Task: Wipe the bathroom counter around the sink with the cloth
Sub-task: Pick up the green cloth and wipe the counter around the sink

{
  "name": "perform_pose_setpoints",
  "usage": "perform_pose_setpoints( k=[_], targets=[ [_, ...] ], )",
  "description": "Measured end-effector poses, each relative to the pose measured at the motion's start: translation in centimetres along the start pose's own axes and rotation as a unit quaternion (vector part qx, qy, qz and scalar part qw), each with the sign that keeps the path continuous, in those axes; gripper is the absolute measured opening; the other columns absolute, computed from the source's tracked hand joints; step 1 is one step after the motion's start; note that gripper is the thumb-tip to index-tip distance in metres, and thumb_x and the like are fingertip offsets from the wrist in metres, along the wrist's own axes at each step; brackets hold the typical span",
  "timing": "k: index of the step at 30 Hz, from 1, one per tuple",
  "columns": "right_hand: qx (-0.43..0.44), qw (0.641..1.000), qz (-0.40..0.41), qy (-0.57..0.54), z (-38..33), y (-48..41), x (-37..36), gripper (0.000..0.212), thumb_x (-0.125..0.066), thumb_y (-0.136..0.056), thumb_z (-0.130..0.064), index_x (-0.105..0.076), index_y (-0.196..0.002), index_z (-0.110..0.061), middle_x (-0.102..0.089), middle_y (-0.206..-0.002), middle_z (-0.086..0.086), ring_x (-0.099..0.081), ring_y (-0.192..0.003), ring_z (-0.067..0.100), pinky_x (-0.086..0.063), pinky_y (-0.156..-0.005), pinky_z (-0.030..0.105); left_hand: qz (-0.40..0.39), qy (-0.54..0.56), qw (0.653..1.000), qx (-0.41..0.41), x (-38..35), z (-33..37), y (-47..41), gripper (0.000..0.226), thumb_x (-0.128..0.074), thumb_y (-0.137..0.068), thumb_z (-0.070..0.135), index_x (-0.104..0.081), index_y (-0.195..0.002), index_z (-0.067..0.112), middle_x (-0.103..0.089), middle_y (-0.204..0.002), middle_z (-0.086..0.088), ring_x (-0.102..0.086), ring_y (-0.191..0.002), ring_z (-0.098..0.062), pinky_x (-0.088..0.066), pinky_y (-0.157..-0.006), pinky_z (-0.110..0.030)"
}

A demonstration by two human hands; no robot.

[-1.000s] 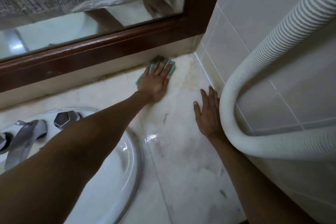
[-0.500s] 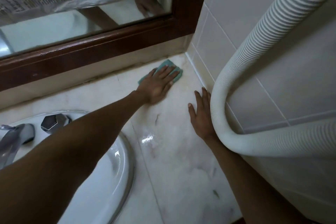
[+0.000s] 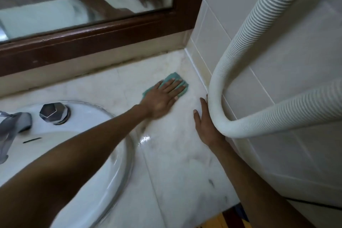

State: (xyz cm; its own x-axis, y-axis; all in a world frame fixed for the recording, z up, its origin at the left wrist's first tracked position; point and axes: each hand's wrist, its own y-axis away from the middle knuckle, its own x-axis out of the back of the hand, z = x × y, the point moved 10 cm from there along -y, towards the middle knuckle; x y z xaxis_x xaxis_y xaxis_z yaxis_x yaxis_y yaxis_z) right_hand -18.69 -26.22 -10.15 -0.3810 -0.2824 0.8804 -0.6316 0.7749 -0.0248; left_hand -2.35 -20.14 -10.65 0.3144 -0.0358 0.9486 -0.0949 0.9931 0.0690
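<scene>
A small green cloth (image 3: 173, 77) lies flat on the pale marble counter (image 3: 177, 157), to the right of the white sink (image 3: 103, 155). My left hand (image 3: 162, 98) presses down on the cloth with fingers spread, covering most of it. Beside it, my right hand (image 3: 206, 126) rests flat and open on the counter next to the tiled side wall, its outer edge hidden behind a white ribbed hose (image 3: 238, 57).
The hose loops down the tiled wall (image 3: 288, 79) to counter level. A brown-framed mirror (image 3: 92, 40) runs along the back. A chrome faucet (image 3: 13, 127) and a chrome knob (image 3: 52, 113) sit on the sink's back rim. The counter's front edge is at the lower right.
My left hand has slid the cloth from the back corner toward me and slightly right. My right hand has stayed flat beside the hose. The view has shifted.
</scene>
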Motion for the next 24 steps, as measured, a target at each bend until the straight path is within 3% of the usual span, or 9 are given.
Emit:
perform_pose_setpoints(
  k=[3, 5, 9, 13, 17, 24],
  targets=[
    [-0.015, 0.999, -0.034, 0.005, 0.9, 1.1, 0.1, 0.06, -0.042, -0.102, -0.038, -0.025, -0.155, -0.015, -0.019, -0.164, 0.007, -0.015, -0.151, 0.023, -0.006, -0.124, 0.034, 0.004, -0.026, 0.999, 0.035, 1.4, -4.3, 2.7, 0.053, -0.016, -0.108, 0.043, -0.013, -0.161, 0.035, -0.01, -0.169, 0.009, -0.005, -0.156, -0.016, -0.009, -0.124, -0.042],
    [-0.011, 0.999, -0.025, 0.029, 1.1, 1.8, 0.4, 0.061, -0.041, -0.101, -0.043, -0.025, -0.155, -0.018, -0.022, -0.163, 0.007, -0.017, -0.151, 0.026, -0.016, -0.123, 0.044, 0.02, -0.014, 0.992, 0.122, 2.3, -6.6, 2.1, 0.053, -0.017, -0.108, 0.043, -0.014, -0.161, 0.034, -0.012, -0.169, 0.006, -0.008, -0.156, -0.019, -0.011, -0.125, -0.046],
    [-0.022, 0.998, -0.04, 0.034, 1.3, 3.7, 0.2, 0.06, -0.043, -0.099, -0.041, -0.03, -0.152, -0.016, -0.033, -0.158, 0.011, -0.028, -0.147, 0.03, -0.027, -0.119, 0.044, 0.069, 0.042, 0.951, 0.297, 0.8, -3.8, 1.5, 0.055, -0.02, -0.108, 0.037, -0.011, -0.162, 0.028, -0.007, -0.17, 0.002, -0.003, -0.157, -0.023, -0.003, -0.125, -0.046],
    [0.021, 0.997, -0.034, 0.071, 1.1, 6.6, 1.0, 0.055, -0.047, -0.099, -0.035, -0.039, -0.146, -0.008, -0.043, -0.15, 0.019, -0.038, -0.139, 0.036, -0.032, -0.115, 0.047, 0.078, 0.06, 0.964, 0.246, -1.8, 4.5, 5.1, 0.055, -0.022, -0.108, 0.038, -0.013, -0.162, 0.028, -0.01, -0.169, 0.002, -0.005, -0.157, -0.022, -0.005, -0.126, -0.046],
    [0.041, 0.994, -0.051, 0.087, 1.4, 10.1, 1.8, 0.054, -0.044, -0.101, -0.034, -0.038, -0.147, -0.007, -0.032, -0.156, 0.02, -0.03, -0.145, 0.034, -0.028, -0.117, 0.046, 0.066, 0.049, 0.978, 0.192, -4.1, 10.4, 11.9, 0.055, -0.018, -0.108, 0.042, -0.01, -0.162, 0.031, -0.01, -0.169, 0.005, -0.004, -0.156, -0.018, -0.007, -0.126, -0.044],
    [0.079, 0.989, -0.096, 0.077, 0.5, 17.0, 1.8, 0.053, -0.038, -0.102, -0.036, -0.035, -0.148, -0.009, -0.025, -0.16, 0.016, -0.022, -0.148, 0.031, -0.02, -0.121, 0.045, 0.036, 0.03, 0.978, 0.201, -6.8, 14.4, 23.2, 0.055, -0.016, -0.108, 0.045, -0.005, -0.161, 0.036, -0.004, -0.169, 0.01, 0.003, -0.156, -0.014, -0.007, -0.126, -0.045]
  ],
)
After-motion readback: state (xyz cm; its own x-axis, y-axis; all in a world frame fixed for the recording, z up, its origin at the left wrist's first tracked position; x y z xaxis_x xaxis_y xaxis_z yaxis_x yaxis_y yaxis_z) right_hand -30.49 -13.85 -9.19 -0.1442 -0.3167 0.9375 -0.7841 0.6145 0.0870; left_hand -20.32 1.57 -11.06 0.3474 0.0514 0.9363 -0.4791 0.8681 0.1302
